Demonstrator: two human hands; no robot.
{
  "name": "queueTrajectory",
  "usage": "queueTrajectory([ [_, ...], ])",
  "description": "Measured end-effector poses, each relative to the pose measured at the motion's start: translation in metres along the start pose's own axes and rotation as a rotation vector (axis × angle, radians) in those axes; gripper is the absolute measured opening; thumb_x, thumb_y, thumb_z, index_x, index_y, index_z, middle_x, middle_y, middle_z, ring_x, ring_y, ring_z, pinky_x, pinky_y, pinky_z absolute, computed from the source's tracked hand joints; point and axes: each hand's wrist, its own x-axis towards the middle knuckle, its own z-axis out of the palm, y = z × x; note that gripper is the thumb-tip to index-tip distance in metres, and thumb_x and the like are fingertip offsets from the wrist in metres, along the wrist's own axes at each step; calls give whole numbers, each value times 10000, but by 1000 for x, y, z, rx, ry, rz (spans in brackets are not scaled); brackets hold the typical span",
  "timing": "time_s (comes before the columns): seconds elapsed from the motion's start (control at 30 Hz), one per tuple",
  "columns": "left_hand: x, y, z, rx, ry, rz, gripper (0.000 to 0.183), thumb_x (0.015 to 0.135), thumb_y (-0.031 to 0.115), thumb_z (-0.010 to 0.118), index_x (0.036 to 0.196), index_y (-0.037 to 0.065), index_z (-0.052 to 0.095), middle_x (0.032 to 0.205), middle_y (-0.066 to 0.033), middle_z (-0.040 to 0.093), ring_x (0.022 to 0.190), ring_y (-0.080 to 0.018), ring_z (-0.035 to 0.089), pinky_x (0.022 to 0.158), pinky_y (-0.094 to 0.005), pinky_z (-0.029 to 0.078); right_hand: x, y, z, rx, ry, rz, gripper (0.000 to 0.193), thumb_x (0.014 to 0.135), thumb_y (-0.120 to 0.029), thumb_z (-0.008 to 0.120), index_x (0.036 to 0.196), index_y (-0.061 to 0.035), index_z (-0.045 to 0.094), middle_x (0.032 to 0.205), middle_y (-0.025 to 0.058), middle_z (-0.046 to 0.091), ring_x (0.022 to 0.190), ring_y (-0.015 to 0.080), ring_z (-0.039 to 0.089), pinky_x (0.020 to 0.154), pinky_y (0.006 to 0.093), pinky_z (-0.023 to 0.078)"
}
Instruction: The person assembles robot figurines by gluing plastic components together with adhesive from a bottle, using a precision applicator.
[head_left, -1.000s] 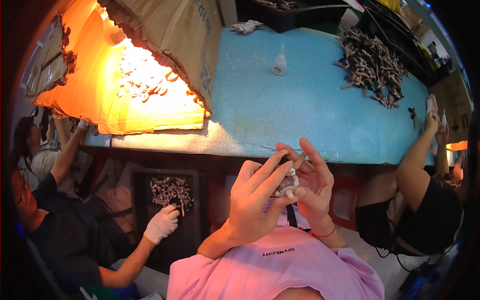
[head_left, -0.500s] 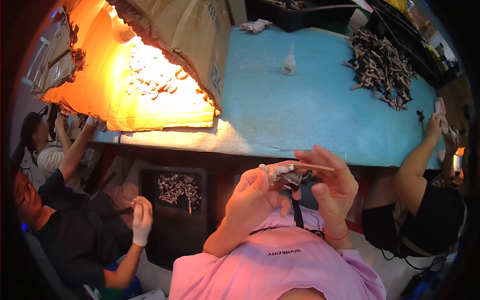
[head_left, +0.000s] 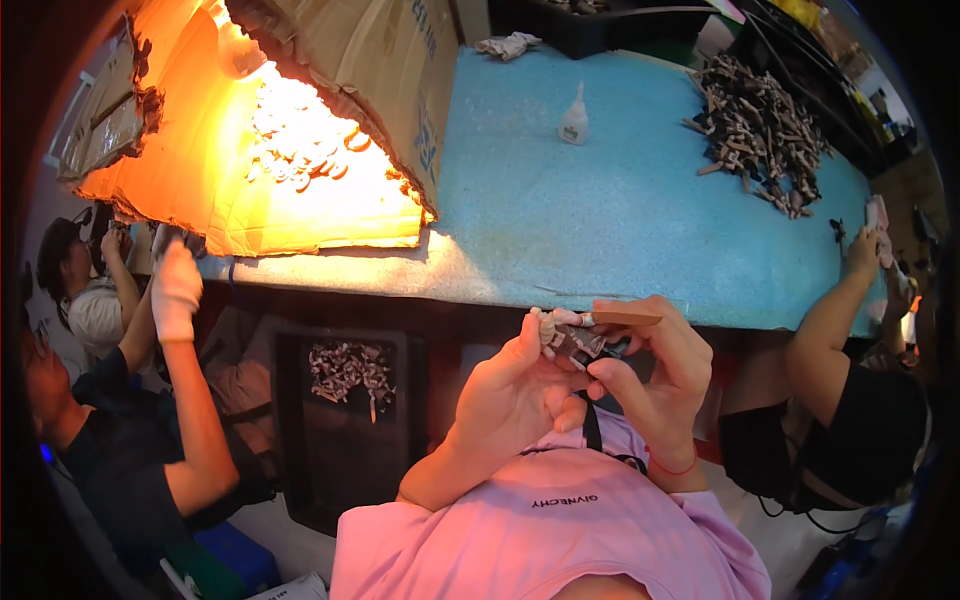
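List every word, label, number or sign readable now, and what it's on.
Wording isn't copied here; only its places.
Pink shirt: dark lettering across the chest, legible.
Cardboard box: blue printed characters, angled and partly unclear.
White bottle: small label mark, too small to read.

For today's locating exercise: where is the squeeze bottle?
The squeeze bottle sits on the blue tabletop, above and right of the head view's centre, between the cardboard box and the heaped parts.

Sm. white btl. (head_left: 573, 122) on blue tbl. (head_left: 550, 220), lamplit cardbd. box (head_left: 385, 60) at L, rag (head_left: 508, 45) nr. back
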Motion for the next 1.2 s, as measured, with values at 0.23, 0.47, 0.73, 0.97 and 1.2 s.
queueTrajectory([
  [0.23,0,1,-1,-90,23,-81,423,944,412,303,1181,82,421,1016,-142,538,823,-246,537,492,-290,435,-1,0,2,69,29,42,319,620,-27,727,911,38,614,814,119,622,620,146,557,499,218,421],
  [0.47,1,1,-1,-110,40,-91,417,942,414,311,1176,90,430,1011,-144,540,819,-250,538,490,-290,431,-1,1,2,29,32,19,333,622,-48,738,917,43,613,816,122,623,653,157,577,507,223,437],
  [0.73,-3,2,2,167,-28,-16,483,929,416,357,1172,12,462,997,-143,552,810,-227,544,514,-282,451,-6,2,-1,10,1,-63,389,614,-62,747,963,40,608,852,132,625,714,189,600,542,237,466],
  [0.97,-11,2,14,657,2,192,458,873,321,549,1168,-28,520,970,-82,576,770,-129,547,589,-242,467,-16,16,1,234,17,-127,441,622,-83,742,1019,44,597,934,181,616,799,246,610,673,292,491],
  [1.2,-10,5,19,968,-32,277,475,851,331,581,1160,-26,527,910,-52,582,729,-77,484,643,-217,424,-21,22,4,257,29,-45,467,594,-69,743,1024,41,598,961,178,619,843,249,612,721,303,489],
])
